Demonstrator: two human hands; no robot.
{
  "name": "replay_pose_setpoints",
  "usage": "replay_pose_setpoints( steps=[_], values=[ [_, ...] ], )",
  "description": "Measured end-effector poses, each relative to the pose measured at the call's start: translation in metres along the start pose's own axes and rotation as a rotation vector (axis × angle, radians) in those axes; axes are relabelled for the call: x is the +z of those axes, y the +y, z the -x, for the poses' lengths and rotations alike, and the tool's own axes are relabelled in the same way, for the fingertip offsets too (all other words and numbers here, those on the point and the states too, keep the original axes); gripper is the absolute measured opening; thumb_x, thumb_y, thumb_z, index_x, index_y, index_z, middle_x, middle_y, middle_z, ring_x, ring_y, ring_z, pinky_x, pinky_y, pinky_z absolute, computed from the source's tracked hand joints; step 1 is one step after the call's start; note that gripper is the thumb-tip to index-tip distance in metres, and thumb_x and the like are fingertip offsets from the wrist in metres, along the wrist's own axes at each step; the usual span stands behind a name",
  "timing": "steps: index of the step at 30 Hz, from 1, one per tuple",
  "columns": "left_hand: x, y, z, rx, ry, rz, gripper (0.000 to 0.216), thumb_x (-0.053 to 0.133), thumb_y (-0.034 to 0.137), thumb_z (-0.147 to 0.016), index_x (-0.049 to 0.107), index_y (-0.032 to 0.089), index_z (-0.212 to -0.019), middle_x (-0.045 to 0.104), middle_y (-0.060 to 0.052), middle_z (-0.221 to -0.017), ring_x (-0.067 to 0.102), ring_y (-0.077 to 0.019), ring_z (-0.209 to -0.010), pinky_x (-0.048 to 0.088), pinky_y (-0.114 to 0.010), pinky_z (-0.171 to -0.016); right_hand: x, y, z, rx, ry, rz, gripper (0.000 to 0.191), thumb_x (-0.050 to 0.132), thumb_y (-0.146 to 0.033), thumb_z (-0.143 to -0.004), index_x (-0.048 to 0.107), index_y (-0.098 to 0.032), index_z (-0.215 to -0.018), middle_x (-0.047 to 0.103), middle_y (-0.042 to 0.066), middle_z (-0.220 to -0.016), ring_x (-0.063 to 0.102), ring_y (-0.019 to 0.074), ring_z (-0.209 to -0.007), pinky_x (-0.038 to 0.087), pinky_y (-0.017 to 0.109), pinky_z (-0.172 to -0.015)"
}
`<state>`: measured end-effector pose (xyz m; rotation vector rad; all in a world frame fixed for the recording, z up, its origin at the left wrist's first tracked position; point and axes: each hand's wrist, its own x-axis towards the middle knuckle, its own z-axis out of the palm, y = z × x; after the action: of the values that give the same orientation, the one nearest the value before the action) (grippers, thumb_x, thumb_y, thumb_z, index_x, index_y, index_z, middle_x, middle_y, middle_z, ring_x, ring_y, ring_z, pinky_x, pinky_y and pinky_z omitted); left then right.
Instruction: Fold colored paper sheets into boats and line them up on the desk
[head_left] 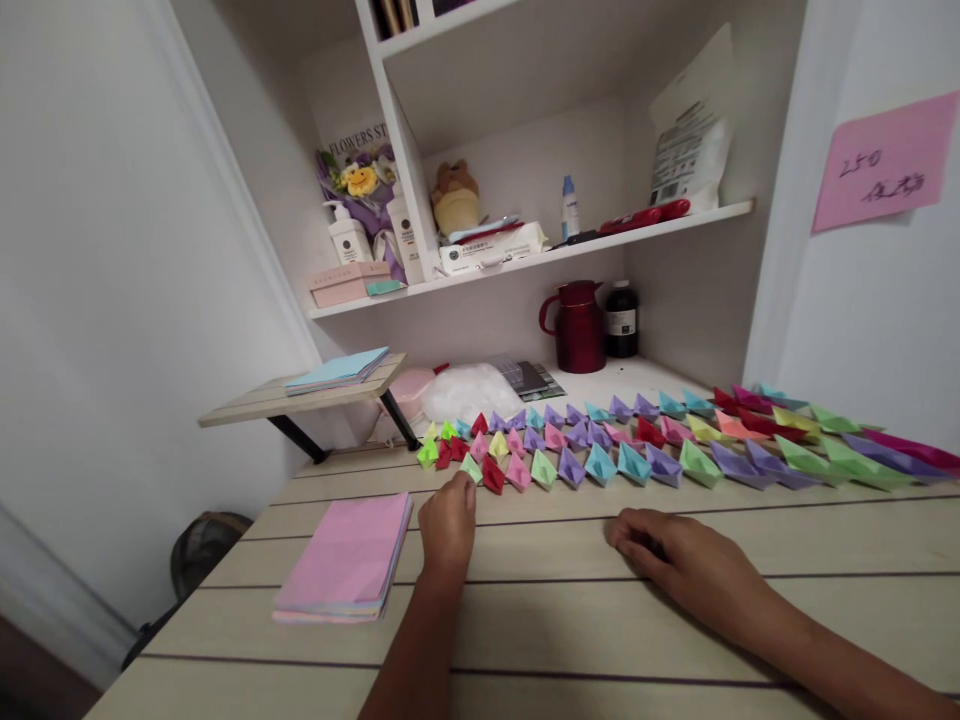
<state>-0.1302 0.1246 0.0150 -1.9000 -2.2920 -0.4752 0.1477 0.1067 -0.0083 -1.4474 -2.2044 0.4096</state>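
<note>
Rows of small folded paper boats (601,465) in many colours line the back of the table. My left hand (448,528) is closed, right by a pale green paper boat (470,467) at the left of the front row. Its fingertips are turned away, so I cannot tell whether they touch that boat or hold anything. On the table in front of the boats rests my right hand (694,560), its fingers curled in and nothing visible in them. A stack of square paper (349,555), pink on top, lies left of my left hand.
A small raised stand (262,403) at the left carries blue-topped paper sheets (337,370). Behind the boats are a white plastic bag (472,393), a red jug (579,330) and a dark bottle (621,322). A shelf (600,238) overhangs the back.
</note>
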Motion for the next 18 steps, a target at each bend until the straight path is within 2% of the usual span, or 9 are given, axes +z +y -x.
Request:
replay_pose_setpoints(
  steps=[18],
  values=[
    [0.0032, -0.004, -0.0035, -0.061, -0.003, 0.096, 0.02, 0.048, 0.033, -0.092, 0.064, 0.027, -0.102, 0.073, -0.003, -0.092, 0.066, -0.0193, -0.088, 0.033, -0.025, -0.064, 0.001, 0.0024, -0.001, -0.018, -0.023, 0.01, 0.017, 0.043, -0.028, -0.087, 0.06, -0.028, -0.083, 0.069, -0.002, -0.077, 0.062, 0.0195, -0.071, 0.038, 0.027, -0.062]
  ],
)
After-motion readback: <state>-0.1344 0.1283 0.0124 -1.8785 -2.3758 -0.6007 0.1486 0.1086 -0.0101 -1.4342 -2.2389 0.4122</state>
